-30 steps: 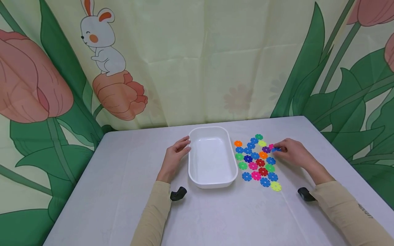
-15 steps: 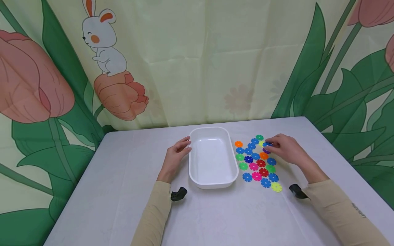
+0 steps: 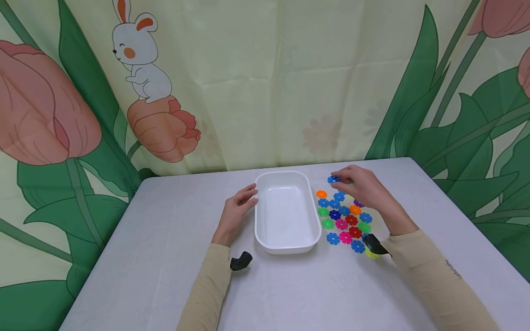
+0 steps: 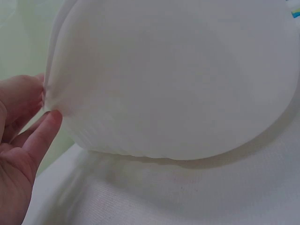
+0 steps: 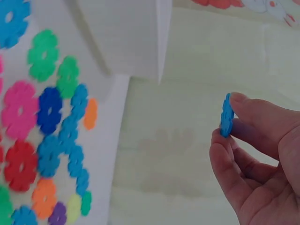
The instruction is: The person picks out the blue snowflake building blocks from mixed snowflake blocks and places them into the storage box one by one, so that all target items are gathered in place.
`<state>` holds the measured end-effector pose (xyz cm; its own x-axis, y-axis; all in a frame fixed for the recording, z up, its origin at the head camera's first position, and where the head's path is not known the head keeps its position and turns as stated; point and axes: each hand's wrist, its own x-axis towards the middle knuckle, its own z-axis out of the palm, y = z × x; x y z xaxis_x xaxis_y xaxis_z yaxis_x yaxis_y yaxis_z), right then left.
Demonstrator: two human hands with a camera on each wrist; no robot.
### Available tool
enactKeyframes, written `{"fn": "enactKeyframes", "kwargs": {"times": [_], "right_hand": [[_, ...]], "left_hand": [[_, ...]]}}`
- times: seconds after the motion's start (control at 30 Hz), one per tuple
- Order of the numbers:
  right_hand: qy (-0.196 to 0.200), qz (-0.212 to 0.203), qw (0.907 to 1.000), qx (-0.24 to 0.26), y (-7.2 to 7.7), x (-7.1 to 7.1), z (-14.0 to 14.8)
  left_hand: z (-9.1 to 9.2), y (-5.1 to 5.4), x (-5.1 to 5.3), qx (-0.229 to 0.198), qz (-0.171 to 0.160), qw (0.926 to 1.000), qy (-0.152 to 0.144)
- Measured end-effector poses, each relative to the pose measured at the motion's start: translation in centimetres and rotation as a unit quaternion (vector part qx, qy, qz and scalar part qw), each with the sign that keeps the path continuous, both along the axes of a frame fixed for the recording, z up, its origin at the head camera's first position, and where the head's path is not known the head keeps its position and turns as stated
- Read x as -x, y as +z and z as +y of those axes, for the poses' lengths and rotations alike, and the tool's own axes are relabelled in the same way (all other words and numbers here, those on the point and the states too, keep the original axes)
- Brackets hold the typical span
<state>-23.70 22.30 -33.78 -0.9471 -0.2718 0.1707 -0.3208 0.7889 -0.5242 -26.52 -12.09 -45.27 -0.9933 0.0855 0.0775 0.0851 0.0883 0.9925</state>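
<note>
Left hand (image 3: 234,214): fingers loosely extended, touching the left side of the white tray (image 3: 287,220), which stands on the table (image 3: 145,253). Just right of the tray, flower-shaped discs (image 3: 344,211) lie in a loose cluster, many colours. Raised near their far end: a blue disc (image 3: 333,179), pinched between thumb and fingers of the right hand (image 3: 362,186). Right sleeve (image 3: 430,271) bears dark lettering (image 3: 453,269), too small to read.

Seen whole or partly, flower discs (image 3: 344,210): ten lighter blues (image 3: 333,238), one dark blue (image 3: 335,214), four greens (image 3: 328,224), two oranges (image 3: 321,194), two reds (image 3: 351,220), two pinks (image 3: 341,224), two yellows (image 3: 371,253), one purple (image 5: 57,213). Also one tray (image 3: 287,173), two hands (image 3: 234,212).
</note>
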Motion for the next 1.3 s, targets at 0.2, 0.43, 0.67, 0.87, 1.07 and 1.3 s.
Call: {"fn": "enactKeyframes", "kwargs": {"times": [0.2, 0.43, 0.67, 0.87, 1.07, 1.3], "right_hand": [[0.019, 0.012, 0.9996, 0.017, 0.4, 1.5, -2.1], [0.044, -0.002, 0.9981, 0.044, 1.0, 3.4, -4.7], [0.089, 0.006, 0.9938, 0.066, 0.8, 4.8, -7.0], [0.091, -0.012, 0.9929, 0.076, 0.4, 5.7, -8.7], [0.089, -0.031, 0.9924, 0.079, 0.1, 6.4, -10.5], [0.103, -0.055, 0.9917, 0.053, -0.8, 7.6, -11.6]], "left_hand": [[0.0, 0.1, -0.2, 0.005, 0.003, 1.0000, 0.001], [0.0, 0.1, -0.1, 0.007, -0.002, 1.0000, -0.002], [-0.1, 0.0, -0.1, 0.008, 0.004, 1.0000, -0.001], [0.0, 0.0, -0.1, 0.013, 0.002, 0.9999, 0.003], [0.0, 0.1, -0.2, 0.017, 0.000, 0.9998, 0.006], [0.0, -0.1, 0.0, 0.019, 0.006, 0.9998, 0.000]]}}
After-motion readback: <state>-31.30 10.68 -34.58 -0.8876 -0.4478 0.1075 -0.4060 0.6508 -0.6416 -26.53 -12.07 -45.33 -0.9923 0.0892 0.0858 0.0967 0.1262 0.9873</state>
